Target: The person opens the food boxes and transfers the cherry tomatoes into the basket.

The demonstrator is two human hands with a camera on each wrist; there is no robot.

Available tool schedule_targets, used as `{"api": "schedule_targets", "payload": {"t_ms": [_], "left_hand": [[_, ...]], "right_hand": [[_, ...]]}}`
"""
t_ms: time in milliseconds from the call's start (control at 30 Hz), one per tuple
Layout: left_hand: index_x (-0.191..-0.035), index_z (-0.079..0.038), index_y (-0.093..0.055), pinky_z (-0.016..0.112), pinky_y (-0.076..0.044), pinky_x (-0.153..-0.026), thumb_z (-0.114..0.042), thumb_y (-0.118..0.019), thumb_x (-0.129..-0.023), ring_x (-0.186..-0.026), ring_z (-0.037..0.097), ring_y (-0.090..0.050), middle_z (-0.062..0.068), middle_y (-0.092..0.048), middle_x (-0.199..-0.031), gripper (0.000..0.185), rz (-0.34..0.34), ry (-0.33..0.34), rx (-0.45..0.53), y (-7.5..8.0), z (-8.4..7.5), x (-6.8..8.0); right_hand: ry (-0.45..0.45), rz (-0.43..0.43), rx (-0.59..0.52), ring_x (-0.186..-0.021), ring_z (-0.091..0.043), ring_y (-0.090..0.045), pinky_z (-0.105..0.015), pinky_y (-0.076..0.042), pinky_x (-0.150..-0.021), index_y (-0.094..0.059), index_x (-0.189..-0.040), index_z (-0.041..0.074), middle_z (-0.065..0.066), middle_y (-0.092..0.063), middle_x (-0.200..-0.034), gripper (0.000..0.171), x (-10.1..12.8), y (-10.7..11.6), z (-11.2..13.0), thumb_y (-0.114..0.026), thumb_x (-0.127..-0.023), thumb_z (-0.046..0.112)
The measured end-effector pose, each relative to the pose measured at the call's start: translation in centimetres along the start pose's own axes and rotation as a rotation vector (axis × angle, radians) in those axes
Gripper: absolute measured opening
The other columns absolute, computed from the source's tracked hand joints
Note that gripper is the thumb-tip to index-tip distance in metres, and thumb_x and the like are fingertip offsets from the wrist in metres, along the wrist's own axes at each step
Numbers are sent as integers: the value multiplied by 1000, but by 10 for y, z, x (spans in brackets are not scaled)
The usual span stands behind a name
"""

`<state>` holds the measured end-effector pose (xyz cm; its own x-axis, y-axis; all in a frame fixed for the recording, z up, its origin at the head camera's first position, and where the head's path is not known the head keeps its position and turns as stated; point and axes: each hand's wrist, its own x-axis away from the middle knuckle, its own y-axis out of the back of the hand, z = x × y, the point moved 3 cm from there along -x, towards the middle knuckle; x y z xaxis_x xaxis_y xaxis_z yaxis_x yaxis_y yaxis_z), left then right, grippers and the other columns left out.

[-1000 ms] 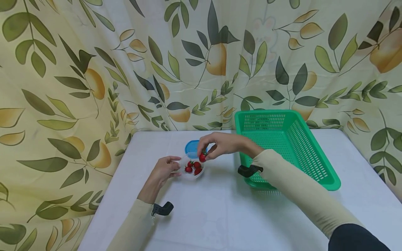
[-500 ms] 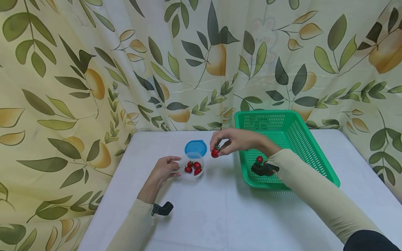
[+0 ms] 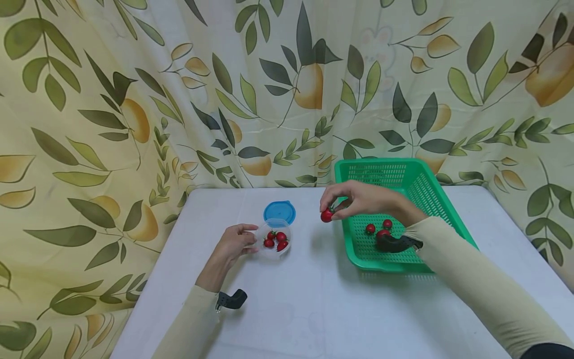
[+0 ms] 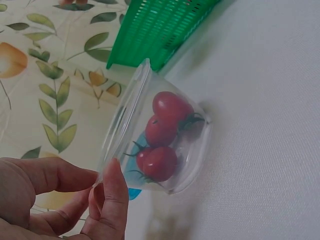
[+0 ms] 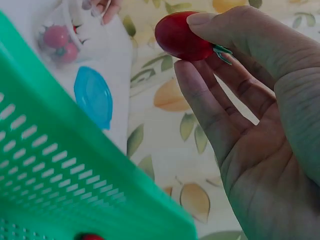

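Here the person's right arm reaches forward across the table [image 3: 314, 309], bent at the elbow in a beige sleeve, with the right hand [image 3: 360, 199] raised just above the near-left corner of the green basket [image 3: 453, 219]. Its fingers curl inward, and the thumb and fingertips pinch a small red tomato [image 3: 327, 215] that hangs in the air over the basket's left rim; the right wrist view shows the tomato [image 5: 181, 37] held at the tips, its green stem against the thumb, the palm left hollow. The left arm lies low along the table, forearm angled inward, and the left hand [image 3: 233, 244] rests at the left side of a clear plastic cup [image 3: 275, 238]. Its fingers are loosely bent, and the thumb and forefinger touch the cup's rim, as the left wrist view shows, where the cup [image 4: 160, 135] appears tilted by the camera's angle. Inside the cup lie several more red tomatoes [image 3: 275, 239] with green stems. Just behind the cup, touching or nearly so, a round blue lid [image 3: 279, 211] lies flat on the table. Inside the basket, a few tomatoes [image 3: 378, 229] sit on the slotted floor near its front. Behind the table hangs a curtain [image 3: 134, 99] printed with leaves and yellow fruit.
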<state>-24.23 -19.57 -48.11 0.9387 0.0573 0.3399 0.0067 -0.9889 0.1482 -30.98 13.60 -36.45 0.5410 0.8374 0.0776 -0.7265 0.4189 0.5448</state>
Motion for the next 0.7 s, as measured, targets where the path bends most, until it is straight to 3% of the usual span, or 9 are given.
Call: {"api": "schedule_targets", "payload": {"t_ms": [700], "left_hand": [[-132, 2, -62, 31, -64, -72, 5, -60, -93, -80, 21, -54, 11, -54, -96, 39, 4, 0, 2, 0, 0, 0]], "right_hand": [[19, -90, -4, -118, -23, -58, -32, -58, -96, -72, -119, 12, -12, -64, -127, 25, 49, 32, -40, -73, -94, 13]]}}
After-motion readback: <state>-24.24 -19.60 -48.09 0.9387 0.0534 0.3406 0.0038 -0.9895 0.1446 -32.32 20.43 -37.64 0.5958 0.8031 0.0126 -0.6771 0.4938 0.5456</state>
